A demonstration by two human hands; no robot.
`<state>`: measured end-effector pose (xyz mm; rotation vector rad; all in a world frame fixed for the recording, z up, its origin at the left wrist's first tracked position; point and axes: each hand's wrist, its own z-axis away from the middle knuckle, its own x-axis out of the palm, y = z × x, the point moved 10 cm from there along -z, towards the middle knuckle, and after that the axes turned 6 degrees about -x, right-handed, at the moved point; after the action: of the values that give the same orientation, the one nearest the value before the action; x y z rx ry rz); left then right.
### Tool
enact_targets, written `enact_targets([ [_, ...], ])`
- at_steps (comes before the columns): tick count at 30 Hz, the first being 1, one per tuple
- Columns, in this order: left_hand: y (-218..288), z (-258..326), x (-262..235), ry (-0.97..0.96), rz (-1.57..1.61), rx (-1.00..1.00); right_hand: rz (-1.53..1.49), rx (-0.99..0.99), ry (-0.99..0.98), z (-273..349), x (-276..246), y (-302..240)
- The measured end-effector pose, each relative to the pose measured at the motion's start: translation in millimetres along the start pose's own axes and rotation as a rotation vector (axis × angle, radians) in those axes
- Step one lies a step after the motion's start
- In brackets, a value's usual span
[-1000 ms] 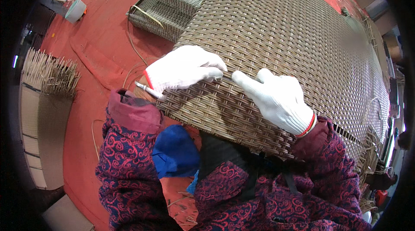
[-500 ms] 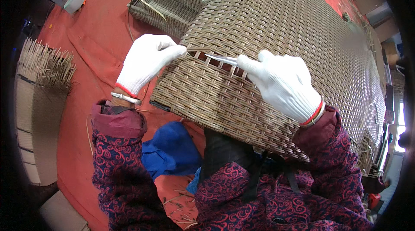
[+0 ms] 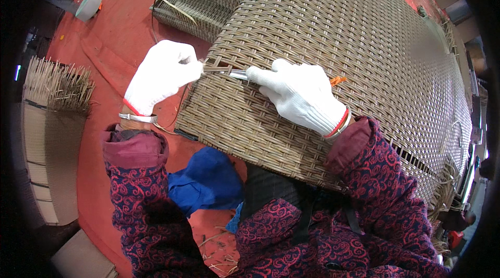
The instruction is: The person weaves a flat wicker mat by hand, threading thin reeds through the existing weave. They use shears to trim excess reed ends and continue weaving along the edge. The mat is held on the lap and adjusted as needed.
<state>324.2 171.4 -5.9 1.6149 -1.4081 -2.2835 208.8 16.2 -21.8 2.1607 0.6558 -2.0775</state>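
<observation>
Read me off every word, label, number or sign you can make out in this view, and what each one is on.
None can be read.
No lettering shows on the woven panel, the strand, the metal tool, or the gloved left hand and gloved right hand.
The clutter at the right edge is too small and dim to tell.

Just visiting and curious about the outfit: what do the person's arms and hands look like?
The left hand and right hand wear white knitted gloves, red-edged at the wrist. A silvery band circles the left wrist. The dark blue sleeves carry reddish swirls and end in maroon cuffs.
</observation>
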Motion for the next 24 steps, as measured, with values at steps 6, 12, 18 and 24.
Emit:
enact_targets([
  [6,-21,0,8,-0.152,0.177,-0.293,-0.082,0.004,0.051,2,3,5],
  [12,5,-11,-1,-0.097,-0.017,-0.056,-0.213,0.012,0.132,-2,-5,9],
  [18,8,-37,8,-0.316,-0.158,-0.134,-0.498,0.144,-0.112,-11,10,28],
  [24,-14,-52,16,-0.478,-0.185,-0.234,-0.134,-0.005,0.130,5,-13,-2],
])
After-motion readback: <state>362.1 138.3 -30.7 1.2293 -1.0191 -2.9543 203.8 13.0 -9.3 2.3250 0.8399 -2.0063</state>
